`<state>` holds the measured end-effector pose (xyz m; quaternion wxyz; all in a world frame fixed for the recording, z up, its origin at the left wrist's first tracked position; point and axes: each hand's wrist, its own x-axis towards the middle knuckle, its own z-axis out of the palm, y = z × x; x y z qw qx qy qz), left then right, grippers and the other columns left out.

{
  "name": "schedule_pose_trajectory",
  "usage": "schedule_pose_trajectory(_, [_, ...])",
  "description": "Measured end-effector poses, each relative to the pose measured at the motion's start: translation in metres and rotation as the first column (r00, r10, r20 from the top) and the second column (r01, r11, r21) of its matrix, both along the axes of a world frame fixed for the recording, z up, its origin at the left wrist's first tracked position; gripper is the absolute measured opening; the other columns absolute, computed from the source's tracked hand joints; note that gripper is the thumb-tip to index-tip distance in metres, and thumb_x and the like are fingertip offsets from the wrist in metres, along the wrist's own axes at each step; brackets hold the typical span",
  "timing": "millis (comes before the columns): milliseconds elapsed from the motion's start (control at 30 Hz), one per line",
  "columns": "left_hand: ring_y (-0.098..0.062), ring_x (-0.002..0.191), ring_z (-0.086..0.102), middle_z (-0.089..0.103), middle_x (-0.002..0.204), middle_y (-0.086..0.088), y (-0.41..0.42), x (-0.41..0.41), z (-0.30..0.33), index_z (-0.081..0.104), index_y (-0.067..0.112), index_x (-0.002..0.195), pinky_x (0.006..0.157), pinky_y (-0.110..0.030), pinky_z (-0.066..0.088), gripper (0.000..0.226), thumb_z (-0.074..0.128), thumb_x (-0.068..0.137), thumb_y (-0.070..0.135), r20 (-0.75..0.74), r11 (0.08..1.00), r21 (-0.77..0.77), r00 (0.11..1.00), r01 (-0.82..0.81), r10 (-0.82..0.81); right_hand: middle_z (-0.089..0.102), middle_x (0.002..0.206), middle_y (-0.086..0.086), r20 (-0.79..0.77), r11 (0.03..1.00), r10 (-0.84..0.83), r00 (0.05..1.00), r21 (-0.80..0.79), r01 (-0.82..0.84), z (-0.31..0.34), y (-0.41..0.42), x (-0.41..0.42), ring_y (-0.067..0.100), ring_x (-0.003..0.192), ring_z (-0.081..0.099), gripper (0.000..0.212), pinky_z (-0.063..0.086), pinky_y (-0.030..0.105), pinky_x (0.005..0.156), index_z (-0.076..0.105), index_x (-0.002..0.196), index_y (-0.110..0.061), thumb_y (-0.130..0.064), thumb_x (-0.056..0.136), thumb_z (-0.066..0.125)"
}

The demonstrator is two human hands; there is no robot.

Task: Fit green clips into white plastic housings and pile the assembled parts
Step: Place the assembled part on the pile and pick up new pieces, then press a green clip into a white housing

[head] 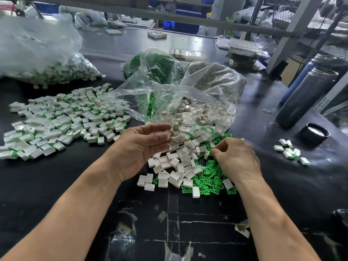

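My left hand (143,146) is raised palm-up over the black worktop (56,185), its fingertips pinching one white housing (168,133). My right hand (237,159) rests knuckles-up on the loose green clips (209,178), fingers curled together at the heap; whether they pinch a clip I cannot tell. Between my hands lies a heap of empty white housings (177,166), too many to count, spilling from an open clear bag (197,102) just behind. A second bag of green clips (152,66) sits farther back. To the left spreads a wide pile of assembled parts (62,119), with a third bag (43,59) of them beyond it. On the right are about seven assembled pieces (291,151) in a small cluster, one black cap (315,133) and two tall metal flasks (307,95) near the edge.
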<state>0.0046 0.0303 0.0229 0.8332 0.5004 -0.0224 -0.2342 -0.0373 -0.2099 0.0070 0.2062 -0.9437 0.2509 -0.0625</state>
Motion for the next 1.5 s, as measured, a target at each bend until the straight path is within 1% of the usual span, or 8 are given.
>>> schedule_pose_trajectory(367, [-0.017, 0.063, 0.069, 0.072, 0.081, -0.013, -0.007, -0.002, -0.004, 0.077, 0.000, 0.092, 0.059, -0.023, 0.061, 0.021, 0.073, 0.076, 0.013, 0.020, 0.999, -0.024, 0.999, -0.047, 0.048, 0.069, 0.098, -0.002, 0.079, 1.000, 0.004, 0.997, -0.020, -0.003, -0.003, -0.001, -0.001, 0.023, 0.089, 0.061, 0.020, 0.044, 0.034, 0.078, 0.072, 0.092, -0.026, -0.044, 0.098, 0.064])
schedule_pose_trajectory(567, [-0.014, 0.058, 0.068, 0.072, 0.077, -0.012, -0.010, -0.003, -0.005, 0.079, 0.002, 0.089, 0.054, -0.022, 0.060, 0.018, 0.075, 0.074, 0.011, 0.046, 0.996, 0.003, 0.995, -0.085, 0.085, 0.069, 0.080, -0.012, 0.375, 0.982, 0.012, 0.927, 0.169, -0.082, -0.005, 0.001, -0.002, 0.010, 0.075, 0.064, 0.016, 0.045, 0.026, 0.069, 0.070, 0.085, -0.027, -0.037, 0.097, 0.069])
schedule_pose_trajectory(633, [-0.016, 0.060, 0.069, 0.072, 0.078, -0.013, -0.011, -0.003, -0.006, 0.078, 0.000, 0.094, 0.056, -0.024, 0.060, 0.022, 0.075, 0.073, 0.008, 0.056, 0.996, 0.015, 0.995, -0.082, 0.081, 0.071, 0.075, -0.011, 0.473, 0.893, -0.019, 0.881, 0.405, -0.198, -0.004, 0.007, -0.003, 0.001, 0.066, 0.064, 0.013, 0.048, 0.019, 0.062, 0.073, 0.087, -0.024, -0.034, 0.096, 0.073])
schedule_pose_trajectory(733, [-0.017, 0.062, 0.069, 0.072, 0.081, -0.016, -0.013, -0.004, -0.006, 0.076, -0.002, 0.101, 0.059, -0.025, 0.061, 0.028, 0.073, 0.074, 0.005, 0.089, 0.995, 0.060, 0.994, -0.076, 0.071, 0.072, 0.072, 0.000, 0.506, 0.595, -0.046, 0.861, 0.707, -0.383, -0.002, 0.024, -0.005, 0.007, 0.051, 0.058, 0.008, 0.048, 0.022, 0.047, 0.075, 0.091, -0.017, -0.025, 0.091, 0.077])
schedule_pose_trajectory(833, [-0.018, 0.065, 0.068, 0.072, 0.081, -0.016, -0.016, -0.007, -0.007, 0.078, 0.002, 0.097, 0.064, -0.027, 0.062, 0.026, 0.075, 0.072, 0.008, 0.148, 0.990, 0.127, 0.988, -0.060, 0.041, 0.071, 0.071, 0.006, 0.547, 0.418, 0.000, 0.837, 0.760, -0.497, -0.005, 0.039, -0.006, 0.013, 0.050, 0.056, 0.023, 0.044, 0.024, 0.043, 0.075, 0.089, -0.012, -0.033, 0.081, 0.078])
schedule_pose_trajectory(967, [-0.021, 0.068, 0.067, 0.072, 0.078, -0.015, -0.019, -0.010, -0.008, 0.079, 0.005, 0.096, 0.067, -0.029, 0.062, 0.027, 0.078, 0.070, 0.013, 0.205, 0.981, 0.190, 0.979, -0.034, -0.006, 0.071, 0.074, 0.008, 0.556, 0.321, 0.005, 0.831, 0.786, -0.528, -0.009, 0.049, -0.006, 0.015, 0.054, 0.056, 0.008, 0.043, 0.024, 0.043, 0.077, 0.083, -0.017, -0.024, 0.088, 0.077])
schedule_pose_trajectory(1167, [-0.021, 0.068, 0.067, 0.071, 0.077, -0.013, -0.021, -0.012, -0.009, 0.082, 0.011, 0.089, 0.067, -0.029, 0.062, 0.018, 0.078, 0.072, 0.013, 0.237, 0.978, 0.207, 0.971, -0.013, -0.038, 0.070, 0.071, 0.004, 0.547, 0.375, -0.016, 0.837, 0.779, -0.503, -0.010, 0.052, -0.007, 0.014, 0.053, 0.055, 0.009, 0.043, 0.025, 0.043, 0.075, 0.090, -0.011, -0.017, 0.095, 0.073])
schedule_pose_trajectory(1500, [-0.018, 0.066, 0.067, 0.072, 0.075, -0.013, -0.022, -0.012, -0.010, 0.081, 0.008, 0.091, 0.066, -0.029, 0.062, 0.021, 0.080, 0.071, 0.014, 0.276, 0.972, 0.232, 0.961, -0.042, -0.025, 0.068, 0.067, -0.008, 0.576, 0.620, 0.045, 0.816, 0.624, -0.475, -0.008, 0.056, -0.012, 0.000, 0.054, 0.059, 0.007, 0.044, 0.013, 0.051, 0.073, 0.093, -0.017, -0.023, 0.096, 0.073])
